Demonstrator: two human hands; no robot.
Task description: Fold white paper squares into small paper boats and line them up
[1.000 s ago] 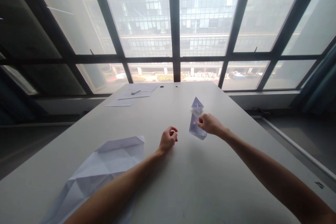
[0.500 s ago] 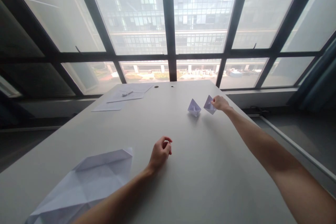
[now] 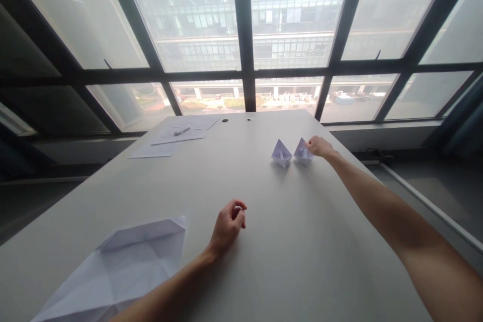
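Observation:
Two small white folded paper boats stand side by side on the right part of the white table (image 3: 264, 191). My right hand (image 3: 319, 146) pinches the right-hand paper boat (image 3: 303, 154) at its right edge. Close to its left is the other paper boat (image 3: 281, 154), which nothing touches. My left hand (image 3: 228, 224) rests on the table nearer to me, its fingers loosely curled with nothing visible in them. A large creased sheet of paper (image 3: 132, 261) lies to the left, partly behind my left forearm.
At the far left of the table lie several flat paper sheets (image 3: 153, 150) with a small white object (image 3: 181, 131) on top. Two small dark spots mark the far end of the table. Beyond it stands a large window with dark frames (image 3: 247, 35).
My right hand has set the right-hand paper boat more upright on the table, beside the other one. My left hand stays nearly still. The view has shifted slightly.

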